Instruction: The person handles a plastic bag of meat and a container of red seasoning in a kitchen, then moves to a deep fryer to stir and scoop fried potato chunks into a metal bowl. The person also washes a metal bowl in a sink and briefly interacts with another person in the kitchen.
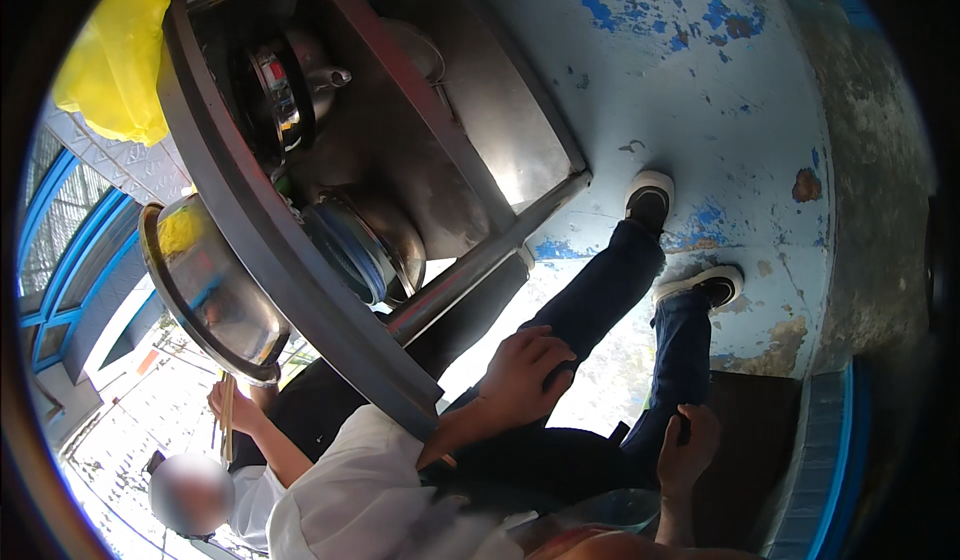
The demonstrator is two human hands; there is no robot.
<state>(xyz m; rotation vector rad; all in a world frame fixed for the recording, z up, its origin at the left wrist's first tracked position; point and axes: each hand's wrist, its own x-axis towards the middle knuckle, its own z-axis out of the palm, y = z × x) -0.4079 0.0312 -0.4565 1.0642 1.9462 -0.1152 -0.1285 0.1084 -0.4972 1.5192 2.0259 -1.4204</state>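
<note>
My left hand (529,376) reaches from a white sleeve and hangs over my dark-trousered leg (592,297). Its fingers are loosely bent, a gap shows beside the thumb, and I see nothing in it. Lower right, my right hand (688,444) is held up with curled fingers and a gap to the thumb, also with nothing visible in it. Left of my hands stands a metal cart (300,282) with open shelves. On its shelves lie a metal kettle (311,72) and stacked bowls or basins (367,248), partly in shadow.
A large metal pot (225,290) stands on the cart's far side. Beside it another person's hand (238,406) holds long wooden chopsticks (227,421). A yellow plastic bag (116,64) hangs at upper left. Peeling blue paint covers the floor (675,109), and a concrete edge (870,185) borders it.
</note>
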